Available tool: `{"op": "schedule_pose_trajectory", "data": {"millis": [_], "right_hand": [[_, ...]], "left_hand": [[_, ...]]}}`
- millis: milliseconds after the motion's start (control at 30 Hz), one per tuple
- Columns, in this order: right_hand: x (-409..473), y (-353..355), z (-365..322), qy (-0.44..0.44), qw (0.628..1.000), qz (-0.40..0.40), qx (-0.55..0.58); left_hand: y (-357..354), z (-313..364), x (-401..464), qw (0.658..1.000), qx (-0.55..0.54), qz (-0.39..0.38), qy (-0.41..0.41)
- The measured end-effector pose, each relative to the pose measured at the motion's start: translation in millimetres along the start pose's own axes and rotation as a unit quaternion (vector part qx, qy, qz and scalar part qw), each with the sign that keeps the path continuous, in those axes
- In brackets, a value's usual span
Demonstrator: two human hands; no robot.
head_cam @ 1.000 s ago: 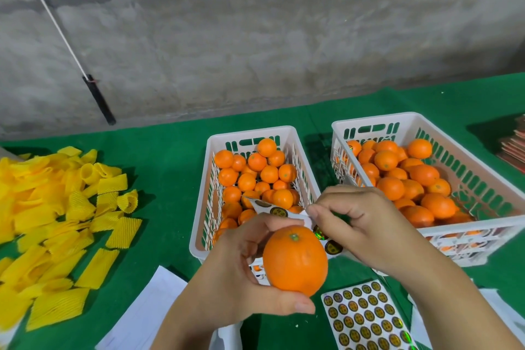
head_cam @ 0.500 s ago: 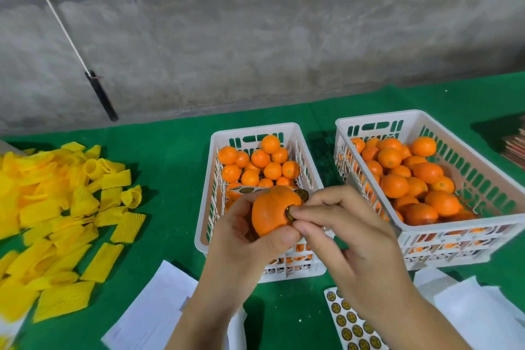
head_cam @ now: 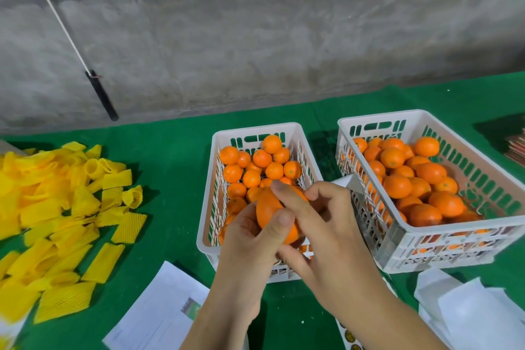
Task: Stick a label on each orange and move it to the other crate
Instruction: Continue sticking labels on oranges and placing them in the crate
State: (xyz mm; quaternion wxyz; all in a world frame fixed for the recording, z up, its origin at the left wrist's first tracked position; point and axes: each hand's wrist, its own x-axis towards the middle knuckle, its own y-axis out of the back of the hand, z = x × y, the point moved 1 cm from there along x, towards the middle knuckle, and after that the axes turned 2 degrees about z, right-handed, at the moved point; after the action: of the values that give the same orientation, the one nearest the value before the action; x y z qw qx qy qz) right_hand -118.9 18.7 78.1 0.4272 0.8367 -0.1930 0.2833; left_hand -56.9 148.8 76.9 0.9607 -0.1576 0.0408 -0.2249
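Observation:
My left hand (head_cam: pixel 250 239) grips an orange (head_cam: pixel 268 209) above the near end of the left white crate (head_cam: pixel 206 216), thumb across its front. My right hand (head_cam: pixel 321 224) lies over the same orange, index finger stretched flat across its top and thumb underneath. The label itself is hidden under that finger. A white strip of backing paper (head_cam: pixel 345 180) pokes out behind my right hand. The left crate holds several small oranges (head_cam: pixel 262 163). The right white crate (head_cam: pixel 443 239) holds several larger oranges (head_cam: pixel 414 179). A sheet of round labels (head_cam: pixel 350 337) peeks out beside my right forearm.
A heap of yellow foam net sleeves (head_cam: pixel 54 221) covers the left of the green table (head_cam: pixel 170 179). White papers (head_cam: pixel 159 312) lie near the front edge, more white backing sheets (head_cam: pixel 468 307) at the front right. A concrete wall runs behind the table.
The orange has stayed over the left crate. My right hand went from pinching a label against its side to laying the index finger flat across its top. The view moved closer.

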Motion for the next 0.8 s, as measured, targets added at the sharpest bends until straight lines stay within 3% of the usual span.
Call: {"op": "schedule_pose_trajectory", "data": {"millis": [167,267,433,633,800], "right_hand": [[2,-3,12,0.020,1.000,-0.021,0.008],[1,-1,21,0.019,0.997,-0.042,0.064],[0,2,47,-0.029,0.993,-0.034,0.105],[-8,-7,83,-0.121,0.976,-0.051,0.175],[-13,19,144,-0.213,0.975,0.005,0.060]], "left_hand": [[2,-9,2,0.995,-0.097,-0.002,0.026],[3,-10,6,0.984,-0.168,0.039,0.034],[18,-17,22,0.975,-0.146,0.161,0.048],[24,-40,32,0.965,-0.134,0.205,0.091],[27,-49,37,0.967,-0.113,0.204,0.101]]}}
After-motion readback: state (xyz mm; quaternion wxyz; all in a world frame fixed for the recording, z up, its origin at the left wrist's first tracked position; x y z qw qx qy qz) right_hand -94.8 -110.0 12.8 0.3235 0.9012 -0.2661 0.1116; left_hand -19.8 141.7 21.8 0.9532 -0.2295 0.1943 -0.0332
